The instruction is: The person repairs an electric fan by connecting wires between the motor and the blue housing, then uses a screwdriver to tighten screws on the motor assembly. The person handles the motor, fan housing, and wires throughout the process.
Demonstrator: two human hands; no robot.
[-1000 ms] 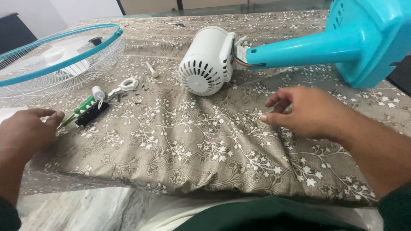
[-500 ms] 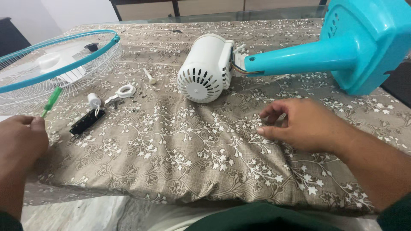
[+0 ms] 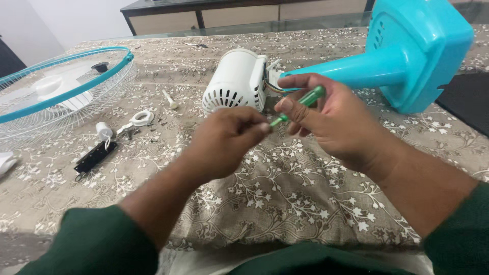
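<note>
Since half a second ago I see both hands meet mid-scene: right hand point(image 3: 331, 119) pinches the green screwdriver point(image 3: 300, 104), axis running far-right to near-left, left hand point(image 3: 224, 140) fingers pressed on its tip.

The green screwdriver point(image 3: 300, 104) shows only in part: its handle end pokes out above the right hand point(image 3: 326, 119), its middle is covered by the thumb, and its tip vanishes behind the fingertips of the left hand point(image 3: 224, 140), so what the tip touches cannot be told. Both hands are slightly blurred. The teal fan stand point(image 3: 407, 56) is cut off by the top edge at far right, and the wire fan guard point(image 3: 61, 97) by the left edge. A white object point(image 3: 6, 163) at the left edge is mostly out of frame. Tiny dark bits beside the white ring point(image 3: 142, 118) are too small to identify
</note>
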